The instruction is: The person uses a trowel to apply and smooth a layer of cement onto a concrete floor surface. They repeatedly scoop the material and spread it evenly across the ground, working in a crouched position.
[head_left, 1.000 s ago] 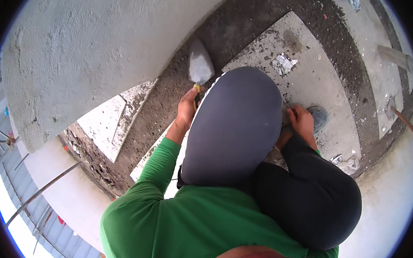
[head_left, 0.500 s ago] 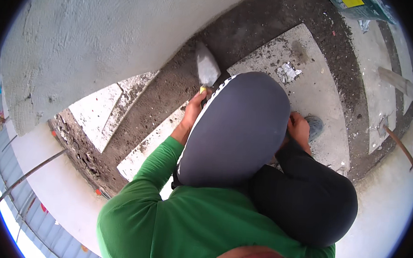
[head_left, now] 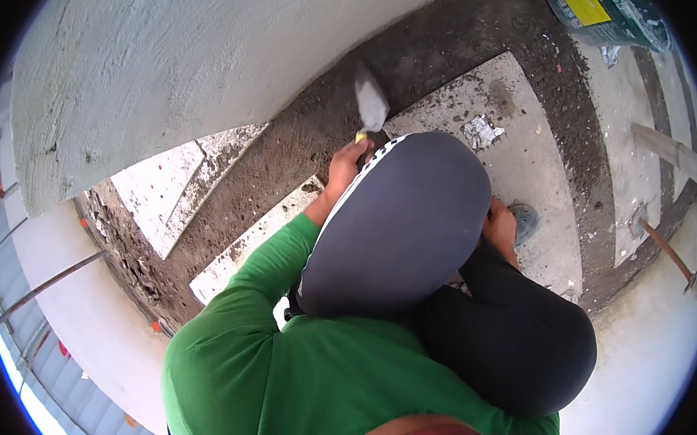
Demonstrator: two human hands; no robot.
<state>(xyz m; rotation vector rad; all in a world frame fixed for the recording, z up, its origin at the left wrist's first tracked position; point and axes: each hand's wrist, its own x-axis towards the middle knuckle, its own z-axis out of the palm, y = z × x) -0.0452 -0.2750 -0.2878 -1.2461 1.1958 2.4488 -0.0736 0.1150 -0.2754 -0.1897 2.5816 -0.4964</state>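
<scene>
My left hand grips the yellow handle of a trowel, out past the left side of my raised knee. The trowel's grey blade points away from me over the dark soil, close to the foot of a plastered wall and near the corner of a pale slab. On the other side of the knee, my right hand rests beside my grey shoe. The knee hides part of that hand, so its fingers do not show clearly.
Crumpled foil-like scrap lies on the slab among crumbs of dirt. A dark green bucket stands at the far right, with a wooden board nearer. White slab pieces lie left; a thin rod juts out there.
My left hand has moved away from me and to the right, carrying the trowel towards the slab's corner. My right hand has barely moved.
</scene>
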